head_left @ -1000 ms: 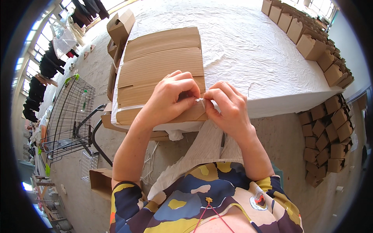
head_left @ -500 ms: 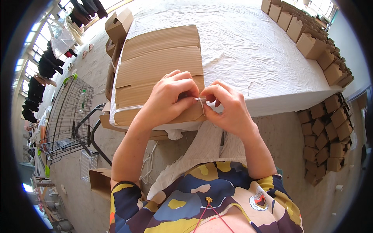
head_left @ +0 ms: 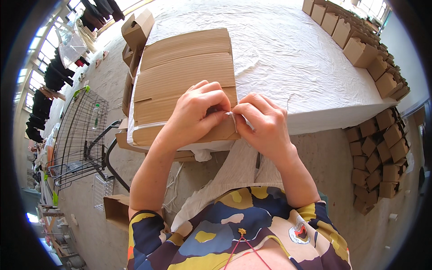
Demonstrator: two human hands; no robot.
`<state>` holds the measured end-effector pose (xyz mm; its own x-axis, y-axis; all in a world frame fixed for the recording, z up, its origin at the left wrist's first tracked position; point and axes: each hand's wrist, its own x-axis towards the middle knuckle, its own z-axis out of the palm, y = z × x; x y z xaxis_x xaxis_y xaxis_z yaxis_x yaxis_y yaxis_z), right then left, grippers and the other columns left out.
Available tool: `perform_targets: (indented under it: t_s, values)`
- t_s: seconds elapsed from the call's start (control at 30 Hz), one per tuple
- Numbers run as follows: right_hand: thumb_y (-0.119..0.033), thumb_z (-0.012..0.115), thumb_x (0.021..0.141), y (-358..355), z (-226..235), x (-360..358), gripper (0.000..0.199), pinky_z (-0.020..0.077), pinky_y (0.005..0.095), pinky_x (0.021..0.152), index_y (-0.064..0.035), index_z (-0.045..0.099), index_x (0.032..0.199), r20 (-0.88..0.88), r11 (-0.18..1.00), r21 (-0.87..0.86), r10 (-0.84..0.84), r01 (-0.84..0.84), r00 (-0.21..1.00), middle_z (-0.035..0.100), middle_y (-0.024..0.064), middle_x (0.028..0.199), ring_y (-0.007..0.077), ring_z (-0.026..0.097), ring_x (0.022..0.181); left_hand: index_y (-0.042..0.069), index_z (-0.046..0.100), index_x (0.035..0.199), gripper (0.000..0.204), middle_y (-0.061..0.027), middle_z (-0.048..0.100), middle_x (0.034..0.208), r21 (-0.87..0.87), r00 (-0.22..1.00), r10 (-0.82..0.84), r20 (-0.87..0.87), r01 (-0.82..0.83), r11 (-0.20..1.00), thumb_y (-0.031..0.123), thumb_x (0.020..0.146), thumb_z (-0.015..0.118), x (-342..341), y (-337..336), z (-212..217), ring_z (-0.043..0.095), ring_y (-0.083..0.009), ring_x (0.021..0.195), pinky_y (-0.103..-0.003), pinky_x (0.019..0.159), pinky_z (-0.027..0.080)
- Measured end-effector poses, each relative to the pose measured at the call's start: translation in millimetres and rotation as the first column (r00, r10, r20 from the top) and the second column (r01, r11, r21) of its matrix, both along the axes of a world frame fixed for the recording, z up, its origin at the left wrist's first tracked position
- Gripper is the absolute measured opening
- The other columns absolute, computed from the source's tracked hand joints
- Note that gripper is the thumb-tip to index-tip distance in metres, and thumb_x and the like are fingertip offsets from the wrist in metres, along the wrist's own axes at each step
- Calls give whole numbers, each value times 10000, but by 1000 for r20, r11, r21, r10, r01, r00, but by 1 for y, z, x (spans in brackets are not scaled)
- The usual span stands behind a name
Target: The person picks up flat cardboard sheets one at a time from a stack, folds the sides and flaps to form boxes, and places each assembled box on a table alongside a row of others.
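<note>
A flat brown piece of corrugated cardboard (head_left: pixel 184 72) lies on the white-covered table in front of me. Over its near right corner, both my hands meet at a knotted bit of white string (head_left: pixel 231 115). My left hand (head_left: pixel 200 110) rests on the cardboard, its thumb and forefinger pinched together on the string. From the other side my right hand (head_left: pixel 264 120) pinches the string as well, fingers curled in. The fingertips hide most of the knot.
A white cloth (head_left: pixel 288 49) covers the table. Small folded cardboard boxes (head_left: pixel 360 51) line its far right edge, and more are stacked on the floor (head_left: pixel 315 180) at right. At left stand a black wire cart (head_left: pixel 76 135) and an open carton (head_left: pixel 118 211).
My right hand's fingers have closed in tighter around the string at the knot. My left hand has stayed almost where it was.
</note>
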<state>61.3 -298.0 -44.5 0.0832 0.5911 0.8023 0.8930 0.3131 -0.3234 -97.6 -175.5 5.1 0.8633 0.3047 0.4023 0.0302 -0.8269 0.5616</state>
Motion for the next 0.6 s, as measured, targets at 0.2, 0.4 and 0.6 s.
perform_targets:
  t_s: [0.2,0.4,0.6]
  values:
    - [-4,722,668,3,-6,-1,191,466,347,517,-83,577,764,10,995,101,-16,15,1000,580,34,801,214,608,705,50,615,841,101,-67,606,782,21,999,-11,-38,12,1000,20,800,703,-1,1,0,592,-275,832,-377,840,453]
    - [30,709,646,9,-13,-2,214,451,354,508,-72,555,754,-47,983,181,-6,14,999,567,55,776,234,591,685,38,579,814,112,-81,594,776,-5,999,-30,-38,30,1000,-1,800,684,-3,1,2,586,-284,817,-378,837,448]
    - [54,704,660,11,-16,2,213,464,359,528,-60,551,755,-95,976,219,30,-9,995,574,69,755,250,585,670,14,584,781,147,-78,552,724,-10,999,-35,42,35,999,-30,754,721,-3,1,-2,540,-263,736,-356,766,444]
